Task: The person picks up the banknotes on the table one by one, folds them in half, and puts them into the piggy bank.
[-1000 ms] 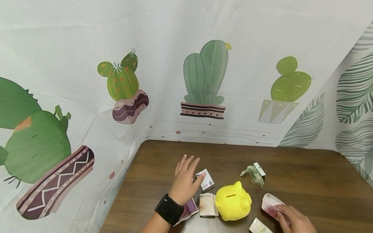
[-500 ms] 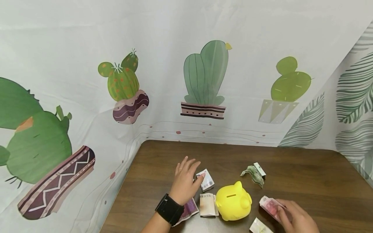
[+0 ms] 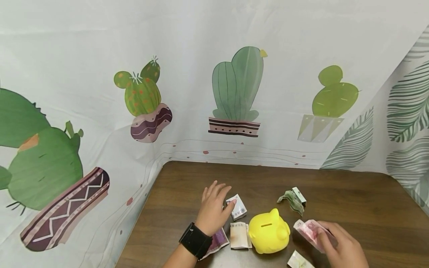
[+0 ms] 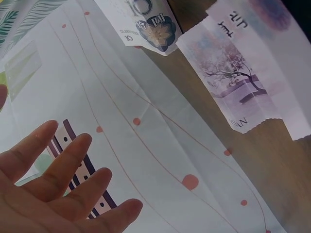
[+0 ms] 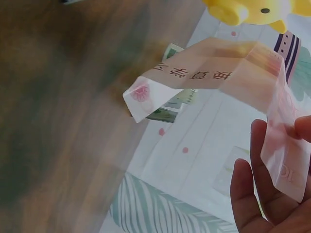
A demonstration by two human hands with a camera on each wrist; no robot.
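My right hand (image 3: 343,242) pinches a creased pink banknote (image 3: 310,230) between thumb and fingers, just right of a yellow piggy bank (image 3: 268,232) with a slot on top. In the right wrist view, the folded banknote (image 5: 214,63) stretches away from the fingers and bends down at its far end. My left hand (image 3: 212,210) has its fingers spread, palm down, beside a folded bluish-white note (image 3: 238,207); whether the thumb touches it I cannot tell. A purple note (image 3: 219,240) lies partly under the left wrist. The left wrist view shows the spread fingers (image 4: 73,155) holding nothing.
A brownish folded note (image 3: 238,236) lies against the piggy bank's left side. Green notes (image 3: 293,201) stand crumpled behind it, and a pale yellowish note (image 3: 299,259) is at the front edge of view. The wooden table (image 3: 365,197) meets a cactus-printed cloth (image 3: 285,149).
The pink banknote has been lifted and shifted left towards the piggy bank, its folds turning in my right hand. My left hand has stayed in nearly the same place.
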